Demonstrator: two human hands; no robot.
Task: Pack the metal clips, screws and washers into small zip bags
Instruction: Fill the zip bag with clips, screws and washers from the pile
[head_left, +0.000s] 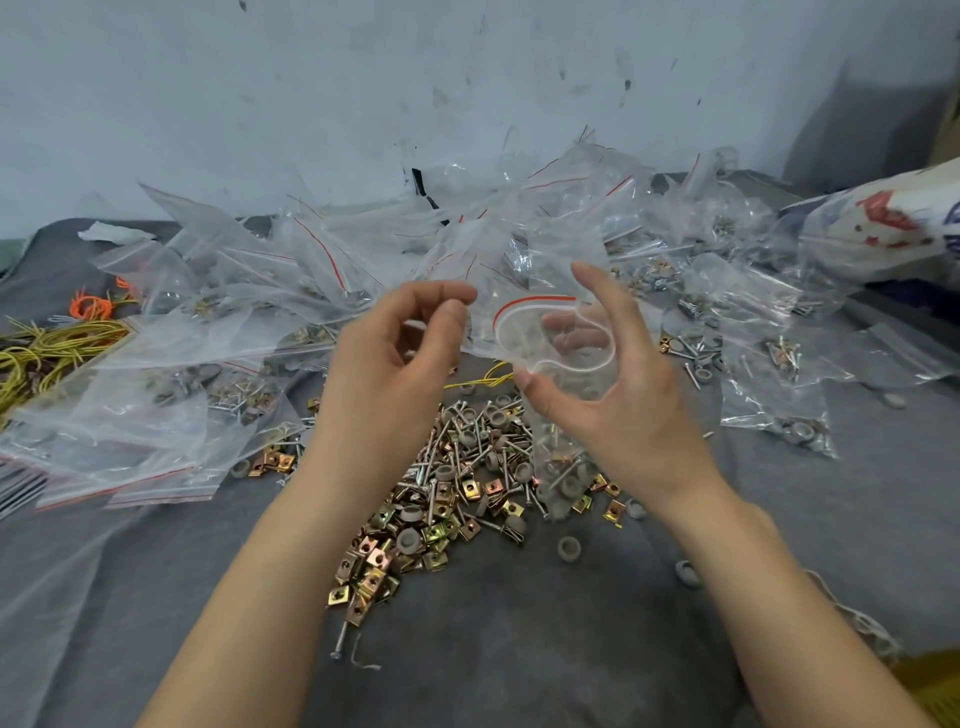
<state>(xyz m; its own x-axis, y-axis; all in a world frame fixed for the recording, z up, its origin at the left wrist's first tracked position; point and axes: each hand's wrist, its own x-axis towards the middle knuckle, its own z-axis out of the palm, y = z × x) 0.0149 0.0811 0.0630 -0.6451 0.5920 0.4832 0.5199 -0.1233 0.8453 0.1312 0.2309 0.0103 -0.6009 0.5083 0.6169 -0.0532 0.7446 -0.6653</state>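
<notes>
Head view: the right hand (613, 395) grasps a zip bag (540, 312), with the thumb on the near lip and the fingers behind the far lip, so the red-striped mouth stands open in a loop between them. The bag body hangs below the thumb and already contains a few parts. The left hand (395, 358) is curled just beside the left corner of the mouth, thumb tip close to index tip. Whether it pinches the lip or a small part cannot be determined. Loose screws (457, 441), metal clips (374, 561) and washers (409, 540) lie in a pile directly below both palms. Filled bags (753, 312) lie beyond the fingertips. For loading, hold the mouth wide and level, bring each part over the loop before release, and drop screws head first to avoid piercing the film.
</notes>
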